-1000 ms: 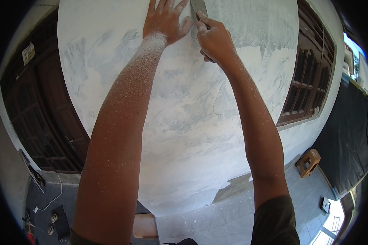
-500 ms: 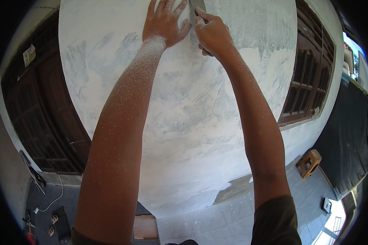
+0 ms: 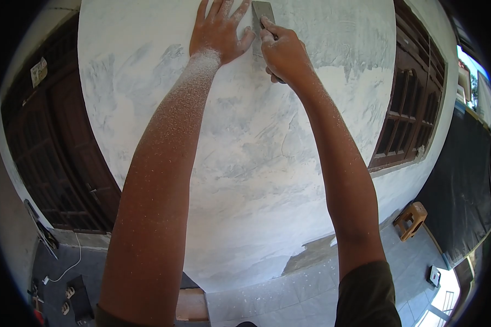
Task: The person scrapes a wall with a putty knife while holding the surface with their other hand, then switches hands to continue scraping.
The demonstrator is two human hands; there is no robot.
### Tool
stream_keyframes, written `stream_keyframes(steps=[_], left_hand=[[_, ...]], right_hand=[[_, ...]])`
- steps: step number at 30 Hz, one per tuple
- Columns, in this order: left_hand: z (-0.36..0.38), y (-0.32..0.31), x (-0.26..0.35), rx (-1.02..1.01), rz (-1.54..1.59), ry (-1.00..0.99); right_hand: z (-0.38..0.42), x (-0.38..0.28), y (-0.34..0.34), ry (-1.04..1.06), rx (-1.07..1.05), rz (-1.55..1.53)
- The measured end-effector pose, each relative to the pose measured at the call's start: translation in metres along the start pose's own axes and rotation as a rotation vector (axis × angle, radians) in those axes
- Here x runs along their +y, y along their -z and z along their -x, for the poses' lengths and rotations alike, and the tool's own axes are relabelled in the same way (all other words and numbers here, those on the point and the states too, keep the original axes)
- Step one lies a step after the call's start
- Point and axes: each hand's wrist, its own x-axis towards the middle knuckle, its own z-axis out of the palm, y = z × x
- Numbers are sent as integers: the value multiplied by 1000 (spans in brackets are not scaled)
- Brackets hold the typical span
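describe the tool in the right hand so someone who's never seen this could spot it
Start at the white plastered wall between the dark wooden windows. Near its top, beside the flat left hand, the right hand presses a scraper blade: the only flat grey metal rectangle there.

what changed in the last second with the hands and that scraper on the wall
The right hand has slid the scraper slightly down the wall: more of its blade now shows below the top edge of the picture. The grip was never let go. The left hand stayed flat on the plaster in the same spot.
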Motion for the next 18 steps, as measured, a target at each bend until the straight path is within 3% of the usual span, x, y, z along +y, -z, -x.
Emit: stream_keyframes(steps=[18], left_hand=[[2, 3, 3, -7, 5, -5]], right_hand=[[5, 0, -1, -6, 20, -3]])
